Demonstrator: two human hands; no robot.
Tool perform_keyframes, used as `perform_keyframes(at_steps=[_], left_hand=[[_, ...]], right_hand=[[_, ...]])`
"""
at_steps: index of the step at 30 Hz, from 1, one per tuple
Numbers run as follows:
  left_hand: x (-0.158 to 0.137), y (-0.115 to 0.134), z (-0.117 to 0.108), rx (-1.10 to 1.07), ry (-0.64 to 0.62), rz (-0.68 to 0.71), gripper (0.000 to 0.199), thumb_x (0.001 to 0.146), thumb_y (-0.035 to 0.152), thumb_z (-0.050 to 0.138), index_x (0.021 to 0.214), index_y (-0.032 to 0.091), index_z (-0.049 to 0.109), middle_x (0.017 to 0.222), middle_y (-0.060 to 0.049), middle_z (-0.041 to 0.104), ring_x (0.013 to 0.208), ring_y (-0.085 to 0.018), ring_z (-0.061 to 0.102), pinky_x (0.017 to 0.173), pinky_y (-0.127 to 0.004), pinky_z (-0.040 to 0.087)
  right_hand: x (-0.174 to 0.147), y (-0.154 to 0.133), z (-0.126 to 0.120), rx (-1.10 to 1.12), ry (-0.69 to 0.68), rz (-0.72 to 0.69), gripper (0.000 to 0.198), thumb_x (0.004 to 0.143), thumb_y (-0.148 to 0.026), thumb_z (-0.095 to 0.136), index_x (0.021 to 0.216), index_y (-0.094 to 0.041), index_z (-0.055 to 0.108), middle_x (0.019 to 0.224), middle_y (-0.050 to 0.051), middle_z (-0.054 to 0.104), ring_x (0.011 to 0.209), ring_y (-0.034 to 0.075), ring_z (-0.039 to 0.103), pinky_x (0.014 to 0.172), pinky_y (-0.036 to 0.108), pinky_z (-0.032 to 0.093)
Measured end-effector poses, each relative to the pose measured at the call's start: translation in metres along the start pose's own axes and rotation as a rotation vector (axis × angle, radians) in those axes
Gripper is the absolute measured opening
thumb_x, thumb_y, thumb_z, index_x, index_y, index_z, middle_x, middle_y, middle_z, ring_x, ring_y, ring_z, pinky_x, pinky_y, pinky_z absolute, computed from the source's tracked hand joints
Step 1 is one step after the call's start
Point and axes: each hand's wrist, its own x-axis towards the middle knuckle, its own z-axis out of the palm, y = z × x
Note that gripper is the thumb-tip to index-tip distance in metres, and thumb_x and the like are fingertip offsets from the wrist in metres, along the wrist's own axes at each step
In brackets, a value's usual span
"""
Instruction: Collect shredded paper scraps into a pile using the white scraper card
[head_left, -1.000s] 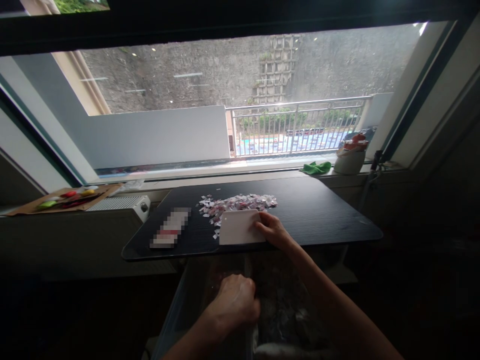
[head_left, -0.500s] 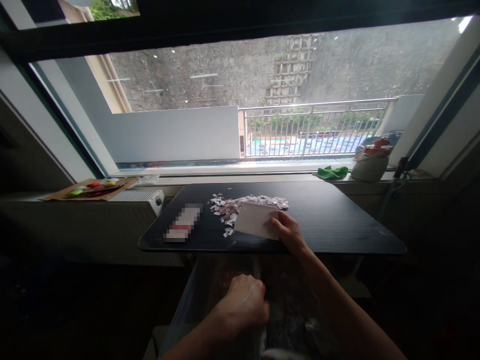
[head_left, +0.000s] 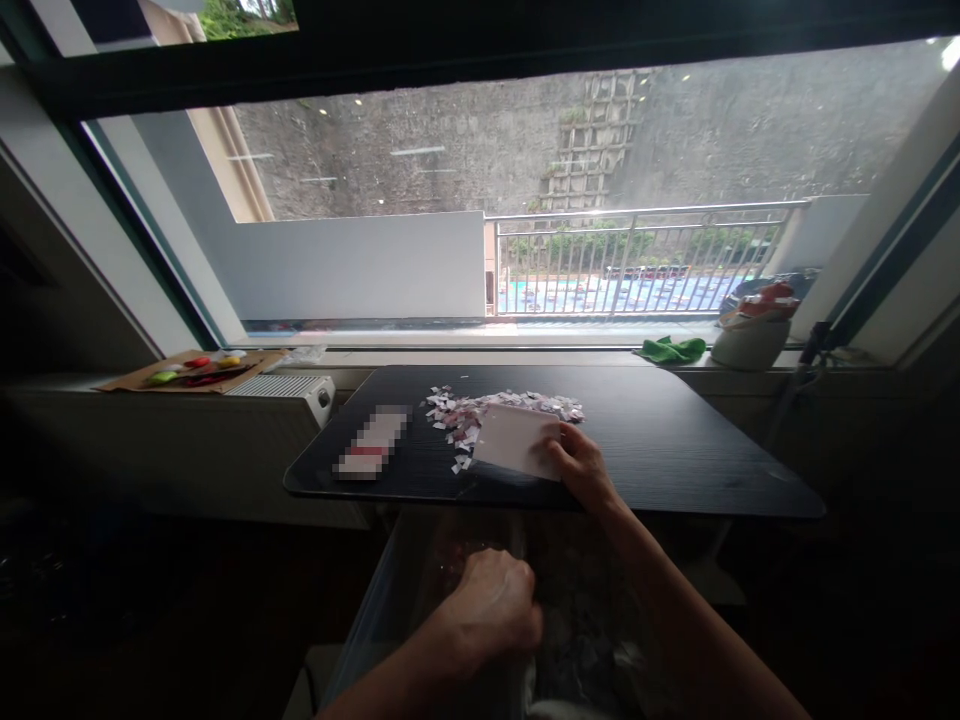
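Observation:
My right hand (head_left: 585,465) is closed on the right end of a flat white card (head_left: 517,440). The card is tilted over the near side of a heap of small cut paper pieces (head_left: 457,415), hiding part of it. These pieces lie on a dark wood-grain tabletop (head_left: 675,440). Below the table's front edge, my left hand (head_left: 499,600) is a fist, back of the hand up. Clear plastic (head_left: 367,625) spreads around it, with pale bits dimly visible inside to the right. What the left fingers grip is hidden.
A pixelated white and red item (head_left: 373,443) lies on the table's left. Behind stand a radiator (head_left: 292,395), cardboard with colourful items (head_left: 199,370), a green cloth (head_left: 671,350) and a white container (head_left: 754,340) by the window. Under the table it is dark.
The view has shifted slightly, so the table and window sit a little further right. Both hands hold nearly the same pose, the card still over the paper heap's near edge.

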Motion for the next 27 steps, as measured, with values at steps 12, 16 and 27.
perform_keyframes(at_steps=[12,16,27], left_hand=[[-0.0017,0.0004,-0.0016,-0.003,0.017,0.012,0.035,0.069,0.022,0.044,0.089,0.008,0.069,0.085,-0.020,0.067,0.083,-0.031,0.064,0.075,-0.040,0.051],[-0.0018,0.0008,-0.0022,-0.003,0.016,0.012,0.036,0.068,0.022,0.044,0.089,0.008,0.069,0.085,-0.020,0.067,0.082,-0.031,0.064,0.074,-0.039,0.050],[-0.0027,0.0014,-0.0032,0.005,0.003,0.003,0.036,0.068,0.022,0.044,0.090,0.008,0.069,0.086,-0.020,0.067,0.084,-0.031,0.064,0.076,-0.040,0.049]], right_hand=[[-0.0010,0.0016,0.0006,0.013,-0.070,-0.001,0.028,0.070,-0.033,0.057,0.093,-0.016,0.060,0.076,0.003,0.069,0.063,0.015,0.064,0.059,0.027,0.051],[-0.0007,0.0026,0.0025,0.060,-0.149,0.005,0.029,0.070,-0.035,0.059,0.092,-0.017,0.059,0.077,0.004,0.069,0.065,0.017,0.065,0.061,0.029,0.053],[-0.0019,0.0033,0.0001,0.059,-0.166,0.014,0.029,0.069,-0.031,0.060,0.094,-0.017,0.061,0.073,0.002,0.068,0.065,0.016,0.064,0.058,0.026,0.051]])
